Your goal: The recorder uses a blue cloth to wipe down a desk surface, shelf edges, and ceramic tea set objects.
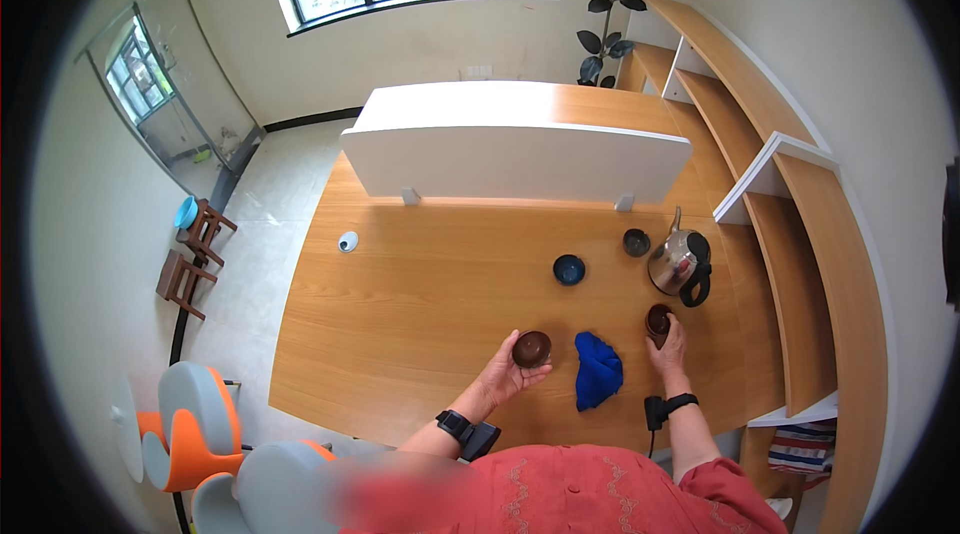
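In my left hand [501, 376] I hold a small brown bowl [532, 349], its rounded face towards me, over the front of the wooden desk [420, 309]. My right hand [670, 348] has its fingers around a dark brown cup [659, 321] near the desk's right side. A crumpled blue cloth [598, 372] lies between the two hands. Farther back stand a dark blue bowl [569, 270] and a dark grey bowl [637, 242]. Just beyond my right hand is a steel electric kettle [675, 264] with a black handle and lid.
A white divider panel [517, 162] crosses the desk behind the bowls. Wooden shelves [795, 301] run along the right wall. A small white round object [348, 241] sits near the left edge. Grey and orange chairs [196, 421] and low wooden stools [187, 275] stand at left.
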A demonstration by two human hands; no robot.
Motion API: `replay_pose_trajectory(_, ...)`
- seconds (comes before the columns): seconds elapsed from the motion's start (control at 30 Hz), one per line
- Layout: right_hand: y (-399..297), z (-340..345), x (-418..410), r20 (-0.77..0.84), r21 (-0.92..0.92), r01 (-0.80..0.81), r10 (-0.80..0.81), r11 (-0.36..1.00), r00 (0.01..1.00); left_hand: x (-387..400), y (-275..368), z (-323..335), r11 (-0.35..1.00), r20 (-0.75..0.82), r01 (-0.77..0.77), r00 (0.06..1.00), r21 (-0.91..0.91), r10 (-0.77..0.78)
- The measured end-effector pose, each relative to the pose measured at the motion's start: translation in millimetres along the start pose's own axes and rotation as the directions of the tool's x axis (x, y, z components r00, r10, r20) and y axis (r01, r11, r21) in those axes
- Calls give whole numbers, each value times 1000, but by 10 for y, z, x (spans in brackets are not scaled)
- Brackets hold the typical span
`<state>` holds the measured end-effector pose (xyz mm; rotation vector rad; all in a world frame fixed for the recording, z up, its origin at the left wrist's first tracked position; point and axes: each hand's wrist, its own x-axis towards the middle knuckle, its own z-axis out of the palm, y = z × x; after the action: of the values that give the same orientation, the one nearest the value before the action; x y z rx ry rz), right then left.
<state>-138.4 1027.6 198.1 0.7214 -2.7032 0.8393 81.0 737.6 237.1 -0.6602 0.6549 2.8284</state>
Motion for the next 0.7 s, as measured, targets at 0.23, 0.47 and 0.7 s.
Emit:
replay_pose_trajectory(0.23,-553,-260,-226,1,36,100,-101,994,995,-27,95,-54,1000,6,4,1000,9,-4)
replay_pose_trajectory(0.47,-1360,-42,-700,377,-97,399,-337,912,863,15,80,-182,999,2,33,999,-3,-33)
replay_pose_trajectory(0.7,-1537,-107,-532,594,-3,358,-286,934,752,-180,367,-171,1000,3,-9,1000,-12,9)
